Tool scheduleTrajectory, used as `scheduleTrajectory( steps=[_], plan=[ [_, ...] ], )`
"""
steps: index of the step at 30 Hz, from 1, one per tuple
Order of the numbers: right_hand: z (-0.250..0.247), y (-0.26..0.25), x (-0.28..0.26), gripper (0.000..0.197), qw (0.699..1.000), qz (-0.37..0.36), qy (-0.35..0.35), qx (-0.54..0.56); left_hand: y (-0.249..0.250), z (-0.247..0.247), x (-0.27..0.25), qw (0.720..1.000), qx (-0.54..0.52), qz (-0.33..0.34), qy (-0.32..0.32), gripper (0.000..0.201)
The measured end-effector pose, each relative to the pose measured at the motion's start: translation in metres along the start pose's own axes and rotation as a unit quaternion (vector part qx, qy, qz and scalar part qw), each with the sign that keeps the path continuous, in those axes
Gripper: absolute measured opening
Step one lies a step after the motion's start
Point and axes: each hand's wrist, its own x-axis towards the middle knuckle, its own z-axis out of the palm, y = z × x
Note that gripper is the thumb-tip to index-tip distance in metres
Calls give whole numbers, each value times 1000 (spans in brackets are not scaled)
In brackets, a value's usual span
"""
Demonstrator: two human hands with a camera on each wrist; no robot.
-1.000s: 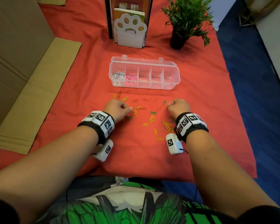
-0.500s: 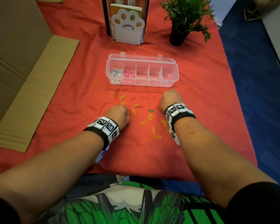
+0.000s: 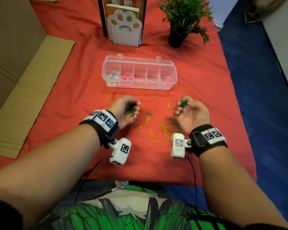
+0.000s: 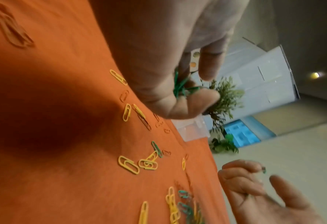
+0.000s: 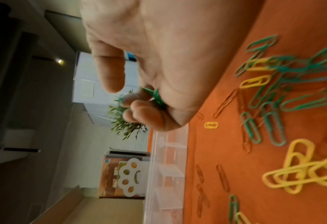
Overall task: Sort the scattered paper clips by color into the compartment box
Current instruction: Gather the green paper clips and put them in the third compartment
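Head view gives me both hands raised just above the red cloth on the counter (image 3: 206, 80), each carrying green paper clips. My left hand (image 3: 125, 110) has its fingers curled round a small bunch of green clips (image 3: 131, 111); the left wrist view confirms it, thumb and fingers closed loosely over the tangle. My right hand (image 3: 190, 113) pinches a second bunch of green clips (image 3: 183, 102) between thumb and fingertips, the ends poking up past the knuckles. Neither grip is wide open, and neither holds any other color that I can see.

The compartment box (image 3: 171, 75) sits just beyond the hands with its lid thrown back. White clips (image 3: 113, 78) fill the leftmost compartment, pink clips (image 3: 127, 79) the one beside it; the other three look bare, though the clear plastic makes that hard to swear to.

I judge the step in hand to be gathering the greens, with the drop still to come. More loose green clips (image 3: 174, 123) lie near my right wrist, mixed with yellow clips (image 3: 164, 128), and one lies between the hands. Orange clips (image 3: 114, 94), close to the cloth's color, are scattered in front of the box.

Next move, as I read it: either collect the remaining greens or carry both bunches forward over the box's near wall and release them into one unused compartment, low enough that none bounce into the pink.
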Motion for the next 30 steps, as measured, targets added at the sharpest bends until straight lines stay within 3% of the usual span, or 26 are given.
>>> scheduleTrajectory(
  steps=[2,3,6,10,12,16,17,22,24,26,27,28,30],
  plan=[
    [-10,-1,-3,8,999,9,31,4,-8,9,11,988,132,44,65,27],
    [-15,-1,-3,5,999,19,51,1,-12,11,18,966,227,78,95,28],
    [-25,-1,1,20,989,51,117,-68,-23,19,29,864,459,153,136,25],
    [-30,4,5,25,940,54,176,-287,-26,27,32,755,603,204,157,19],
    [-29,6,8,26,872,37,167,-458,-26,28,33,727,632,214,162,19],
    [-25,11,10,10,660,-11,134,-739,-25,28,37,694,672,218,139,21],
    [-23,14,10,4,622,-25,126,-772,-25,28,38,680,686,221,132,22],
    [-20,31,16,21,530,-46,84,-843,-27,26,40,620,742,236,97,25],
    [-17,31,19,18,531,-41,74,-843,-28,25,42,610,752,233,94,26],
    [-14,27,20,8,570,-45,78,-817,-28,24,44,608,758,216,91,26],
    [-13,22,20,2,596,-43,84,-797,-28,23,45,610,759,206,91,26],
    [-12,18,20,10,629,-31,97,-771,-28,22,46,614,759,195,90,26],
    [-16,11,20,22,721,-7,114,-683,-30,22,45,627,754,175,84,27]
  ],
)
